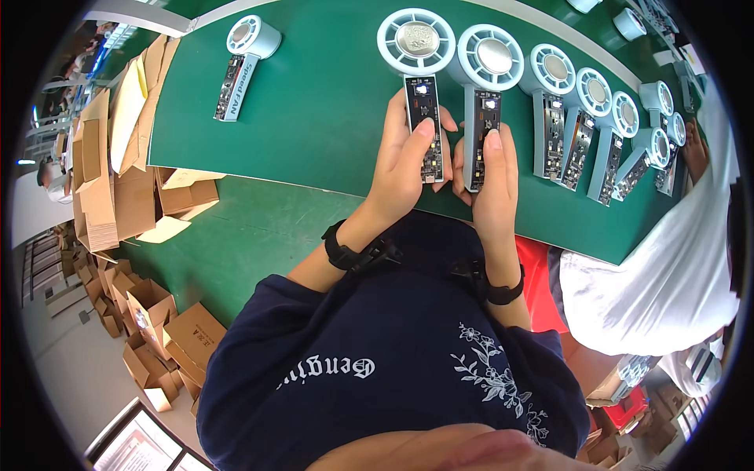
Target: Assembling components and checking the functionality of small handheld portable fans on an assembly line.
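My left hand (402, 161) is closed round the handle of a light blue handheld fan (416, 43), its thumb on the bare black circuit board. Beside it, my right hand (495, 169) grips a second light blue handheld fan (491, 59) in the same way, thumb on the board. A small white light glows near the top of each board. Both fans point away from me, their round heads almost touching above the green table (330, 102). Each head has a silver disc at its centre.
Several more open-backed fans (554, 71) lie in a row to the right. A single fan (243, 59) lies at the far left. A person in a white top (652, 282) is close on my right, a hand (696, 149) near the fans. Cardboard boxes (118, 173) stand left of the table.
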Action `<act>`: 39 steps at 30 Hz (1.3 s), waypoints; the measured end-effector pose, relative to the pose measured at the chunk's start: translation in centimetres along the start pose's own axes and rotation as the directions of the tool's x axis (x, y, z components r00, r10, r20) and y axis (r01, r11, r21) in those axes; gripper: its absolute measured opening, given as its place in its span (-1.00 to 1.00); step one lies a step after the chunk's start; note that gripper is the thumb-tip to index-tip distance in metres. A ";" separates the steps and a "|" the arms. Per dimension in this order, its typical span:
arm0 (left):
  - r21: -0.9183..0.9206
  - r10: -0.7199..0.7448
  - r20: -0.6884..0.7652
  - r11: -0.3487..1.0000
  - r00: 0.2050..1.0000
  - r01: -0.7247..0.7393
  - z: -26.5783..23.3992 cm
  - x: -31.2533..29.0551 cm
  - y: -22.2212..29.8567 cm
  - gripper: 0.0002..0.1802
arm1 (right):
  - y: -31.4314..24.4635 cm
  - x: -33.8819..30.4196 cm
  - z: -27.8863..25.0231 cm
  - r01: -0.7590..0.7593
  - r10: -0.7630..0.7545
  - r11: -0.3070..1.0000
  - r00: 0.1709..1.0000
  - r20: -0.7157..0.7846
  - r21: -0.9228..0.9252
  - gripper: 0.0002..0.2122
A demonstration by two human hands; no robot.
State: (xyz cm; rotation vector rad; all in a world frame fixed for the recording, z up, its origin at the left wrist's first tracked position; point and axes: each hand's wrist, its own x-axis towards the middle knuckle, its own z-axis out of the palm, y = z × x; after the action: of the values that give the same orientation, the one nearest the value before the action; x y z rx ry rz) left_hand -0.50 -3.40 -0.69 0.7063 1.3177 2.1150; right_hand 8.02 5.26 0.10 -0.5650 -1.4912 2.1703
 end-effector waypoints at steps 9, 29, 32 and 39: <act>-0.049 0.007 0.016 0.999 1.000 -0.006 -0.2 0.1 0.3 -0.44 | 0.0 0.1 0.0 0.008 -0.007 0.998 1.000 0.005 -0.064 -0.71; -0.082 0.002 0.002 0.997 1.000 -0.002 -0.3 0.5 0.7 -0.45 | -0.2 0.1 0.5 0.049 -0.051 0.996 0.998 -0.033 -0.069 -0.66; 0.109 -0.237 -0.001 0.966 0.971 0.236 -2.1 2.5 3.0 -0.48 | -0.2 -0.2 -0.1 0.021 -0.021 1.000 1.000 -0.003 -0.016 -0.67; 0.282 -0.478 0.048 0.849 0.877 0.447 -9.8 23.2 8.6 -0.67 | -1.0 -0.3 -2.0 -0.151 0.139 0.986 0.979 0.146 0.075 -0.72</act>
State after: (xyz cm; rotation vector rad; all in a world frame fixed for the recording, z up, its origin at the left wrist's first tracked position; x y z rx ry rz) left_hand -25.18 3.21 6.76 0.5347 1.5391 1.5082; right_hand 9.53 6.92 0.39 -0.5155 -1.4596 2.4191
